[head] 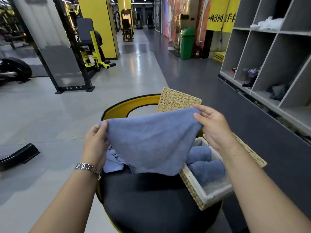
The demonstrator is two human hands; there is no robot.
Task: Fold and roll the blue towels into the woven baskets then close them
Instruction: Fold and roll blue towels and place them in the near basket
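Note:
A blue towel hangs spread in the air over the round black-cushioned seat. My left hand pinches its left upper corner and my right hand pinches its right upper corner. To the right sits an open woven basket with a white lining; rolled blue towels lie inside it. Its lid lies open behind my right forearm. A second woven basket, shut, stands at the far side of the seat. More loose blue towel lies crumpled under the held one.
The seat has a yellow rim. Grey cubby shelves line the right wall. Yellow gym machines and a black frame stand at the left. A black part lies on the grey floor. A green bin stands far back.

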